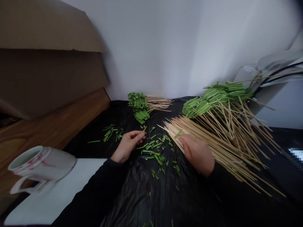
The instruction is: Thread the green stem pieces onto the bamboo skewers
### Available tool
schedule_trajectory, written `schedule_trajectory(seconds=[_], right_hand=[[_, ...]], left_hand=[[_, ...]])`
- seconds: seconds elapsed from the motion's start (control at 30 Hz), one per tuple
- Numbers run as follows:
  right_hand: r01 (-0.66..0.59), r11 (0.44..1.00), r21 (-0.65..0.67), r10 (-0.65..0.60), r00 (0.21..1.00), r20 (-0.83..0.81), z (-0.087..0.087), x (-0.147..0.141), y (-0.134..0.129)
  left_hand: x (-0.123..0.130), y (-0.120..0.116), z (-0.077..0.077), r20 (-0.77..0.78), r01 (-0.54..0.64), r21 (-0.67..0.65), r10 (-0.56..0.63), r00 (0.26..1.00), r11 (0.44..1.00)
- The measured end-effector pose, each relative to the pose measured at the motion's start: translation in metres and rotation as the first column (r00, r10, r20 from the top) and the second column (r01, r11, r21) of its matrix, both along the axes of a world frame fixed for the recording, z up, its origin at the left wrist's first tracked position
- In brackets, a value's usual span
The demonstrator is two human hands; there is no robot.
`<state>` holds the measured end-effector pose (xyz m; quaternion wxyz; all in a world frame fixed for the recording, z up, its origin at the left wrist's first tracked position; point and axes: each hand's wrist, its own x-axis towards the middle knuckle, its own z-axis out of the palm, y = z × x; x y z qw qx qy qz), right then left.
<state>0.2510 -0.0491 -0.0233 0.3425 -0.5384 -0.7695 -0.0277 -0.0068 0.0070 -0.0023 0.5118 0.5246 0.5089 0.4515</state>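
Note:
My right hand (pixel 198 154) pinches a short green stalk piece (pixel 178 133) between thumb and fingers, just above the tips of loose wooden skewers (pixel 201 135). Left of it, my left hand (pixel 129 145) is closed, thumb against forefinger. A small green sliver shows at its fingertips, but whether it is gripped I cannot make out. Cut green stalk pieces (pixel 153 145) lie scattered on black plastic sheeting (pixel 144 183) between and below the hands. A few more cut stalks (pixel 109 134) lie beyond the left hand.
Filled green skewers are piled at the back centre (pixel 138 105) and back right (pixel 213 99). A white mug (pixel 54 164) lies tilted in view on white paper (pixel 71 189) at left. A cardboard box (pixel 52 75) stands behind, on a wooden surface (pixel 78 116).

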Motion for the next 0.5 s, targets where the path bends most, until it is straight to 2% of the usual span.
schedule_trajectory(seconds=[0.1,0.23,0.4,0.5], right_hand=[[0.003,1.0,0.02,-0.004,0.999,0.043,0.0,0.002,0.0],[0.015,1.0,0.02,-0.017,0.997,0.082,0.003,-0.003,-0.003],[0.016,1.0,0.022,-0.018,0.995,0.094,0.004,-0.007,-0.005],[0.015,1.0,0.019,-0.017,0.995,0.101,0.005,-0.009,-0.006]], left_hand=[[-0.003,0.003,-0.006,-0.18,0.056,0.057,-0.045,0.983,0.997],[0.001,0.0,-0.014,-0.301,0.186,0.14,-0.137,0.944,0.973],[0.009,-0.002,-0.02,-0.396,0.256,0.305,-0.122,0.91,0.917],[0.016,-0.003,-0.022,-0.466,0.29,0.361,-0.098,0.879,0.887]])
